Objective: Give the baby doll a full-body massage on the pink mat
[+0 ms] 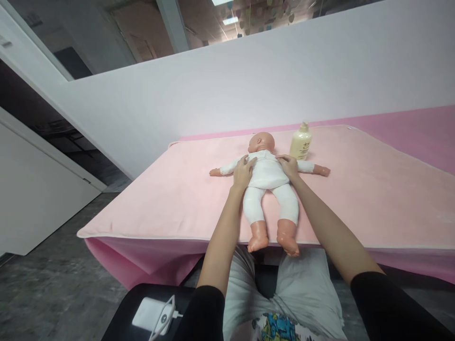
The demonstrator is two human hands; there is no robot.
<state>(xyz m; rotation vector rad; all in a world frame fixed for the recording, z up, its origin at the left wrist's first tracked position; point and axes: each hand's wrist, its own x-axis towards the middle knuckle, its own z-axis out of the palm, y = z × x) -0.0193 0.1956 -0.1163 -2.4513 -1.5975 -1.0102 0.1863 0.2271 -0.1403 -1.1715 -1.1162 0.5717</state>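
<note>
Loosely, the left hand [242,173] and right hand [288,166] rest open fingers on the doll [268,171], 12 o'clock on the mat [149,203]; the right straying towards 1 o'clock could topple the bottle [300,144].

The exact kind of place is not certain, but it looks like an indoor training or care room. A baby doll [267,173] lies on a padded pink cover [159,199] spread across a tabletop, with a pump bottle [300,142] near its head, much like a practice station for infant care. A plain white partition [227,94] stands behind, topped by windows [124,38] that show another room with a ceiling light [230,21] and hanging decorations [265,16]. The grey floor [50,270] and the white door-like panel [39,184] suggest an institution more than a home.
</note>
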